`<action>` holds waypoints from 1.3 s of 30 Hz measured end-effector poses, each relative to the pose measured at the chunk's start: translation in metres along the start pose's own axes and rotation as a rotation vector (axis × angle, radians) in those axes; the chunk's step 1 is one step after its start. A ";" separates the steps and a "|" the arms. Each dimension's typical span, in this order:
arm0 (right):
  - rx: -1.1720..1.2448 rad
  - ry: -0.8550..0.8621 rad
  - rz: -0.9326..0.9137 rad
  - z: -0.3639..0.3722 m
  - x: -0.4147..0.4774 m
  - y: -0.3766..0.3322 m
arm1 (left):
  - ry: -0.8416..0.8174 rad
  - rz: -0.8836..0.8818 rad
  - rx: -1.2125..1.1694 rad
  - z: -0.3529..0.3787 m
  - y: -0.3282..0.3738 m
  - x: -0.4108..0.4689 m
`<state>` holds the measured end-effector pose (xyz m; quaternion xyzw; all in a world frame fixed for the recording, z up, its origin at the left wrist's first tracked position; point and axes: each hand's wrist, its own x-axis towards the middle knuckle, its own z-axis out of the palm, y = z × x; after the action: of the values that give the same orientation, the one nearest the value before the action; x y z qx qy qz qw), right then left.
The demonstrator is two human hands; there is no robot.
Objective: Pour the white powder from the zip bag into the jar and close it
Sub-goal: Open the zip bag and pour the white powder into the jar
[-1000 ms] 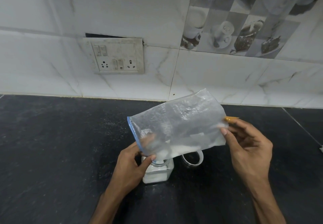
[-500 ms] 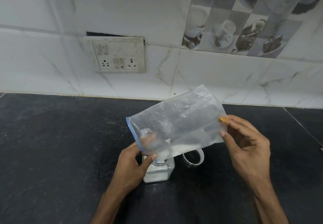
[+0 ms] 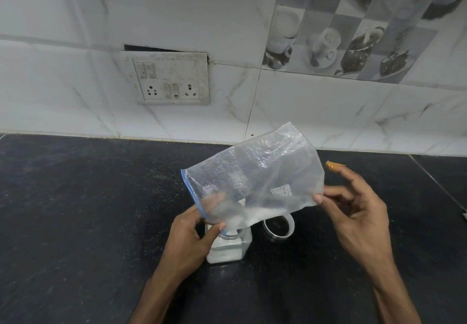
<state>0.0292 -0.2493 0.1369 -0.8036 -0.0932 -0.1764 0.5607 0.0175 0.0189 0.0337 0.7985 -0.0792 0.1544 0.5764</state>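
A clear zip bag [image 3: 255, 177] with a blue zip edge hangs tilted over a small square clear jar [image 3: 228, 249] on the black counter. White powder lies along the bag's lower edge and slides toward the jar's mouth; the jar holds white powder at its bottom. My left hand [image 3: 192, 240] pinches the bag's open zip end right at the jar's mouth. My right hand [image 3: 353, 212] holds the bag's lower right corner by the thumb, the other fingers spread. The jar's lid [image 3: 279, 226] lies on the counter just right of the jar.
The black stone counter [image 3: 88, 222] runs to a white tiled wall with a switch and socket plate [image 3: 169, 78]. A small object pokes in at the right edge [image 3: 464, 216]. Fine white specks dust the counter left of the jar.
My right hand has shifted down to the bag's lower right corner and its fingers have spread. More powder has slid toward the jar's mouth. The left hand stays put.
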 end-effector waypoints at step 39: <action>0.046 0.084 0.091 0.008 -0.002 -0.005 | 0.010 0.004 0.007 -0.001 0.004 0.000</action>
<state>0.0275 -0.2396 0.1380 -0.7858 -0.0369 -0.1819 0.5900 0.0164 0.0184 0.0373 0.7995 -0.0773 0.1601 0.5738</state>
